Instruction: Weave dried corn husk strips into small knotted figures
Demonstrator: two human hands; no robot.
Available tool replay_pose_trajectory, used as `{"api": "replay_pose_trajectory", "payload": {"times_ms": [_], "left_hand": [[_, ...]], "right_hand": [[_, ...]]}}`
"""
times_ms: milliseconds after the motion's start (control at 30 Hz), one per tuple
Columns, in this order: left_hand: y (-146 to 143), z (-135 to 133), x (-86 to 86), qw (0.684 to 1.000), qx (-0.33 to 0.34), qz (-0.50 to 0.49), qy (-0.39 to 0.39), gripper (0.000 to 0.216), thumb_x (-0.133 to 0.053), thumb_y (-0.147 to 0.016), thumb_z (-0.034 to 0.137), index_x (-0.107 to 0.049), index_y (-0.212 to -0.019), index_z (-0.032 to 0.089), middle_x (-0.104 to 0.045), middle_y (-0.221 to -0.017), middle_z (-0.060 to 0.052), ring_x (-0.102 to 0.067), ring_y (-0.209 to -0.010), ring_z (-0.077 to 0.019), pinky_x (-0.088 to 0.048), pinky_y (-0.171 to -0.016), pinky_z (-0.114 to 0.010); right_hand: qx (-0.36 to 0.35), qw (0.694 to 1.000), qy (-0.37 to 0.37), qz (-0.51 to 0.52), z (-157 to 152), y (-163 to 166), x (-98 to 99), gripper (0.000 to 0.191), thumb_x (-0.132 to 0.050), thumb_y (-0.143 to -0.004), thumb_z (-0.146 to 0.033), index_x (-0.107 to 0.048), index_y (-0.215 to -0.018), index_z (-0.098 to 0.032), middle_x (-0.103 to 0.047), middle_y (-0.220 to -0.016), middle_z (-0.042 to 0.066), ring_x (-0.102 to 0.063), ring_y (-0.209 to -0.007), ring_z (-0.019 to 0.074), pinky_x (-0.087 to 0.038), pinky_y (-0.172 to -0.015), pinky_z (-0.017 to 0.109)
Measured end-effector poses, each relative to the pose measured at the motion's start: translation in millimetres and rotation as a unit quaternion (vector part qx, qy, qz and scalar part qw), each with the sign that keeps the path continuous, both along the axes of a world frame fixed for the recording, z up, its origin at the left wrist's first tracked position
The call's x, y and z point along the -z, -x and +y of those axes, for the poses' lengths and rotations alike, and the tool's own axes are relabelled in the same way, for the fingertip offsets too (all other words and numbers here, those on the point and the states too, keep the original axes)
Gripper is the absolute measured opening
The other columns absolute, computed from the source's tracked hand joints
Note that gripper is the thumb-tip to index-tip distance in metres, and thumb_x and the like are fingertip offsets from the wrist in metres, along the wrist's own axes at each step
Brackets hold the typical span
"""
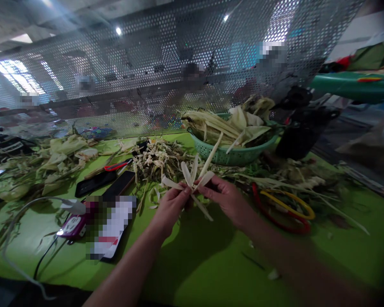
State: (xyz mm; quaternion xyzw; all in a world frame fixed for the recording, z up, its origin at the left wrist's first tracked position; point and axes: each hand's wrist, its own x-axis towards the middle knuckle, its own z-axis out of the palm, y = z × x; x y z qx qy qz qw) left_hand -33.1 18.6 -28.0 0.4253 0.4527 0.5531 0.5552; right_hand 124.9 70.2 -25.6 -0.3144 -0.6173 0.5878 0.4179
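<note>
Pale dried husk strips fan out like petals in a husk flower (190, 177) held over the green table. My left hand (173, 202) pinches its base between thumb and fingers. On the other side, my right hand (222, 196) is closed on a petal-like husk strip of the same flower, close to the base. One longer strip rises up and to the right, and a short end points down below the hands. Some of the fingertips are hidden behind the strips. Behind the hands lies a heap of small, curled husk pieces (160, 160).
A green basket (233, 157) full of dried husks stands behind. Red-and-yellow-handled scissors (284, 213) lie at right, near husk scraps. Phones (115, 230), a purple power socket (73, 226) with cables and a red-handled tool (117, 165) lie left. A perforated metal screen (141, 72) rises behind the table.
</note>
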Motion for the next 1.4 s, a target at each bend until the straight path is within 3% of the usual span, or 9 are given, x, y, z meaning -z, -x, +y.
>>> {"api": "replay_pose_trajectory", "payload": {"times_ms": [267, 567, 733, 1133, 1267, 1400], "left_hand": [[-6.5, -1.8, 2.2, 1.000, 0.010, 0.003, 0.008, 0.038, -0.065, -0.074, 0.051, -0.065, -0.091, 0.016, -0.051, -0.069, 0.001, -0.039, -0.061, -0.0084, -0.030, -0.057, -0.021], [-3.1, 1.1, 3.3, 0.999, 0.047, -0.001, -0.005, 0.033, -0.066, -0.074, 0.046, -0.060, -0.083, 0.015, -0.033, -0.058, 0.006, -0.024, -0.052, -0.0061, -0.018, -0.050, -0.022], [-4.5, -0.4, 1.9, 0.998, 0.041, 0.057, -0.008, 0.033, -0.064, -0.075, 0.046, -0.063, -0.081, 0.013, -0.042, -0.062, 0.003, -0.032, -0.057, -0.0080, -0.024, -0.053, -0.022], [-7.0, -1.4, 0.4, 0.987, 0.088, 0.135, -0.032, 0.023, -0.060, -0.079, 0.036, -0.068, -0.080, 0.015, -0.058, -0.072, -0.001, -0.049, -0.070, -0.0133, -0.037, -0.068, -0.023], [-9.0, -3.1, 1.2, 0.990, 0.096, 0.107, -0.012, 0.022, -0.061, -0.079, 0.035, -0.069, -0.083, 0.015, -0.060, -0.075, -0.002, -0.051, -0.074, -0.0141, -0.039, -0.072, -0.023], [-11.1, -1.0, 3.4, 0.998, 0.048, 0.010, 0.033, 0.025, -0.068, -0.074, 0.037, -0.068, -0.083, 0.014, -0.062, -0.076, -0.003, -0.051, -0.072, -0.0127, -0.040, -0.070, -0.022]], "right_hand": [[0.065, 0.998, -0.004, 0.002, -2.8, 2.3, -3.4, 0.023, -0.070, -0.072, -0.039, -0.072, -0.087, -0.021, -0.073, -0.086, 0.003, -0.066, -0.087, 0.0228, -0.048, -0.086, 0.038], [0.086, 0.996, -0.017, -0.026, -3.0, 2.5, 0.4, 0.022, -0.068, -0.074, -0.039, -0.070, -0.084, -0.019, -0.072, -0.085, 0.004, -0.064, -0.088, 0.0229, -0.047, -0.084, 0.037], [0.032, 0.999, 0.030, 0.008, -0.9, 0.3, 1.7, 0.024, -0.070, -0.073, -0.042, -0.066, -0.086, -0.022, -0.069, -0.083, 0.001, -0.063, -0.088, 0.0197, -0.045, -0.087, 0.035], [0.079, 0.996, 0.026, -0.014, -7.6, 5.3, 0.5, 0.024, -0.070, -0.068, -0.039, -0.056, -0.074, -0.020, -0.058, -0.067, -0.002, -0.055, -0.066, 0.0157, -0.043, -0.069, 0.030], [0.081, 0.996, 0.008, -0.028, -7.1, 4.9, 0.6, 0.022, -0.069, -0.071, -0.038, -0.059, -0.075, -0.019, -0.059, -0.068, -0.001, -0.056, -0.068, 0.0158, -0.043, -0.070, 0.029], [0.061, 0.998, 0.019, -0.013, -5.2, 4.1, -2.5, 0.026, -0.068, -0.075, -0.042, -0.061, -0.086, -0.019, -0.065, -0.081, 0.001, -0.060, -0.079, 0.0178, -0.046, -0.076, 0.030]]}}
